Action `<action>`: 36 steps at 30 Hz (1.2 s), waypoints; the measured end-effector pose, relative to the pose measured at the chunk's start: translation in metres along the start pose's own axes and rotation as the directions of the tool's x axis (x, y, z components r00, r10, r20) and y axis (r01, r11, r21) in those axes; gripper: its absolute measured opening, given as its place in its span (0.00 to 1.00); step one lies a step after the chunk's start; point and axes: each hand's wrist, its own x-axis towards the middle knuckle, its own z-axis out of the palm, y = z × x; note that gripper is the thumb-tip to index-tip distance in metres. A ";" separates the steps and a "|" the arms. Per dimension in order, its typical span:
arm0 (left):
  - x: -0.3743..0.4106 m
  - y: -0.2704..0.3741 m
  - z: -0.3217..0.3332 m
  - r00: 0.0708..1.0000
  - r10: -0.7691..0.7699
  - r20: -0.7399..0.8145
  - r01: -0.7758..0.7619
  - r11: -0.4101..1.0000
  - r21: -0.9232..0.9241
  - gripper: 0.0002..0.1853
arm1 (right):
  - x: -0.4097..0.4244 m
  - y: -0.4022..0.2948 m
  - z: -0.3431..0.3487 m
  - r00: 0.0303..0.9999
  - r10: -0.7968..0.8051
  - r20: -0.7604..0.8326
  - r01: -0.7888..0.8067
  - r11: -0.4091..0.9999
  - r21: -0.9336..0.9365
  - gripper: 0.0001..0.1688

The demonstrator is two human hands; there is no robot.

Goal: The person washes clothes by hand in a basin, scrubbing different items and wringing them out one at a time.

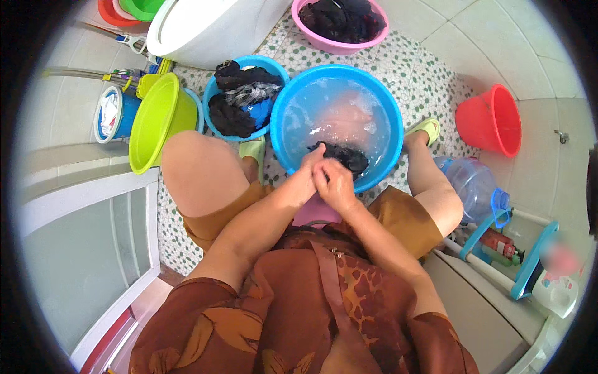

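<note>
A blue plastic basin of cloudy, sudsy water stands on the floor between the knees. At its near side, a wet black cloth lies bunched, partly in the water. My left hand closes on the cloth's near left end, thumb up. Curled and slightly blurred, my right hand presses against the left hand and wrist, just below the cloth; whether its fingers grip any of the cloth is hidden. Just left, a smaller blue basin holds dark clothes, some with blue and white parts.
A pink basin of dark clothes sits beyond. A lime-green basin leans at left beside a small blue bin. On the right are a red bucket, a large clear water bottle and a rack of bottles.
</note>
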 end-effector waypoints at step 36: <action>-0.008 0.011 0.025 0.995 -0.087 -0.040 0.081 0.987 -0.140 0.34 | 0.022 0.019 -0.015 0.924 0.366 0.110 -0.376 0.922 0.092 0.07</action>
